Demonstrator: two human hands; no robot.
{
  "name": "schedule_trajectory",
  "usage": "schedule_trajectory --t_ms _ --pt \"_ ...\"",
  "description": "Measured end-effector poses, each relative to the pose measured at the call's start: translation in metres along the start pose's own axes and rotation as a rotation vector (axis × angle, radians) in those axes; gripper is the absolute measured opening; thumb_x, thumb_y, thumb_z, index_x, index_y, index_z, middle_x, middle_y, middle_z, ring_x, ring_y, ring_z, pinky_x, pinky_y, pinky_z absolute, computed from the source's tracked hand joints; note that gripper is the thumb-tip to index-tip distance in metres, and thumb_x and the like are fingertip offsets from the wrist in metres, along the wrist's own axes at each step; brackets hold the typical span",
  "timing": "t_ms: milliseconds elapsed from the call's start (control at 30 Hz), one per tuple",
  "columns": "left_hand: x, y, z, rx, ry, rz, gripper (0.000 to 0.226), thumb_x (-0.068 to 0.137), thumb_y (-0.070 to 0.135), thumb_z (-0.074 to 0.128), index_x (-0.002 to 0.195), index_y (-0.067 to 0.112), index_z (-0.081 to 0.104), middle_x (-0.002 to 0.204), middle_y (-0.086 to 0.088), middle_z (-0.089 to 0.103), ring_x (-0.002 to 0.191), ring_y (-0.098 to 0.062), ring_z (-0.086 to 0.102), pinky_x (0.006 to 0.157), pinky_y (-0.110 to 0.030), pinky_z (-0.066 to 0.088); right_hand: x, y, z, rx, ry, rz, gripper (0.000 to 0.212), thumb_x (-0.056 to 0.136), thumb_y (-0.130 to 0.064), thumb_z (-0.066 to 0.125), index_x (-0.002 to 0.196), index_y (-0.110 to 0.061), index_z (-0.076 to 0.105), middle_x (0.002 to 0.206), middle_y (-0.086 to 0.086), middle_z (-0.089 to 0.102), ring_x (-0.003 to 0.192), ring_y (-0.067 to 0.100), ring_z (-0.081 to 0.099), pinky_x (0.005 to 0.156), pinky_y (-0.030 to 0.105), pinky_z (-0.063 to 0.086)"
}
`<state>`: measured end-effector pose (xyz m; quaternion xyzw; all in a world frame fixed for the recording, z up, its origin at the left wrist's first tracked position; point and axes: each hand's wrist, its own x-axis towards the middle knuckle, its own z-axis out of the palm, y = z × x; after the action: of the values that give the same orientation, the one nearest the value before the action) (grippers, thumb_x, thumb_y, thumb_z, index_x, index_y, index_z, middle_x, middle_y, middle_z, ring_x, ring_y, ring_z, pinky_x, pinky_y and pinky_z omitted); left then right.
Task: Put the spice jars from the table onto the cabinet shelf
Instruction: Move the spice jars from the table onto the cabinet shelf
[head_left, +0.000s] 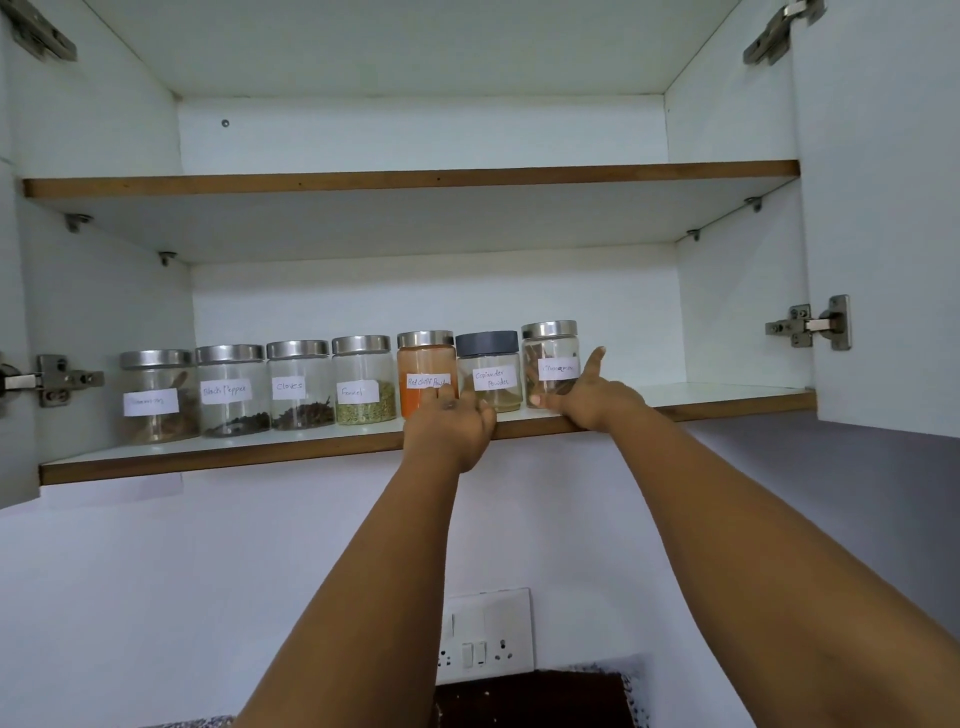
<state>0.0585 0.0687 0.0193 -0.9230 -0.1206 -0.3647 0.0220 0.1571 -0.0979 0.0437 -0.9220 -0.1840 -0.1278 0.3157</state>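
Head: spice jars (363, 382) upright, row L-R.

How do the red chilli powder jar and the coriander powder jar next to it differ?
The red chilli powder jar has a shiny steel lid; the coriander powder jar has a dark grey one. The chilli jar is filled nearly to the lid with orange-red powder, while the coriander jar holds only a low layer of pale brownish powder. The left hand touches the chilli jar's base. Both stand upright on the lower shelf with white handwritten labels.
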Motion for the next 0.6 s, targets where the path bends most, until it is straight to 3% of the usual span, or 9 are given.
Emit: schedule_trajectory --t_ms 67,133,267,333,367,500,600 --pt "0.000 0.000 0.001 -0.002 0.007 -0.003 0.047 0.102 0.037 0.020 0.128 0.012 0.051 0.128 -0.015 0.052 0.118 -0.030 0.045 0.088 -0.041 0.044 -0.016 0.003 0.002 -0.164 0.066 -0.022 0.109 0.085 -0.078 0.033 0.152 -0.010 -0.019 0.153 0.018 0.035 0.137 0.035 0.037 0.110 0.047 0.029" --pt "-0.001 0.001 0.002 0.000 0.038 0.009 0.049 0.103 0.038 0.018 0.123 0.012 0.054 0.124 -0.015 0.056 0.115 -0.031 0.048 0.088 -0.041 0.043 -0.034 0.009 0.003 -0.255 0.074 -0.055 0.099 0.089 -0.075 0.022 0.154 -0.008 -0.012 0.160 0.017 0.016 0.146 0.034 0.020 0.117 0.047 0.017" --pt "-0.039 -0.002 0.017 -0.128 0.278 0.057 0.038 0.100 0.031 0.033 0.117 0.010 0.060 0.116 -0.015 0.060 0.111 -0.036 0.053 0.097 -0.044 0.036 -0.082 0.035 0.021 -0.333 0.011 -0.121 0.101 0.089 -0.069 0.040 0.153 -0.015 -0.016 0.161 0.009 -0.019 0.149 0.029 -0.016 0.121 0.048 -0.002" --pt "-0.070 0.000 0.035 -0.226 0.424 0.047 0.039 0.094 0.019 0.042 0.129 0.008 0.055 0.133 -0.016 0.054 0.126 -0.040 0.046 0.110 -0.050 0.029 -0.111 0.051 0.051 -0.241 0.103 -0.155 0.102 0.090 -0.064 0.046 0.153 -0.016 -0.017 0.160 0.009 -0.021 0.149 0.027 -0.015 0.120 0.049 -0.003" --pt "-0.089 0.005 0.045 -0.289 0.421 0.010 0.046 0.093 0.013 0.043 0.138 0.008 0.048 0.146 -0.015 0.044 0.136 -0.038 0.037 0.113 -0.048 0.026 -0.132 0.060 0.071 -0.187 0.143 -0.153 0.101 0.090 -0.062 0.048 0.153 -0.015 -0.016 0.161 0.009 -0.019 0.149 0.027 -0.012 0.119 0.049 -0.003" --pt "-0.182 0.056 0.092 -0.638 0.063 -0.180 0.063 0.097 0.018 0.046 0.152 0.007 0.019 0.159 -0.016 0.015 0.145 -0.034 0.017 0.117 -0.045 0.021 -0.224 0.124 0.162 -0.193 0.146 -0.109 0.098 0.089 -0.052 0.056 0.156 -0.018 -0.008 0.163 0.010 -0.009 0.150 0.027 -0.006 0.120 0.048 -0.002" --pt "-0.270 0.089 0.135 -0.695 -0.225 -0.246 0.066 0.095 0.023 0.051 0.150 0.004 0.021 0.152 -0.018 0.024 0.138 -0.036 0.026 0.115 -0.043 0.024 -0.291 0.184 0.205 -0.272 0.026 0.019 0.098 0.086 -0.046 0.061 0.156 -0.018 -0.001 0.163 0.012 -0.002 0.150 0.029 0.000 0.121 0.050 0.004"
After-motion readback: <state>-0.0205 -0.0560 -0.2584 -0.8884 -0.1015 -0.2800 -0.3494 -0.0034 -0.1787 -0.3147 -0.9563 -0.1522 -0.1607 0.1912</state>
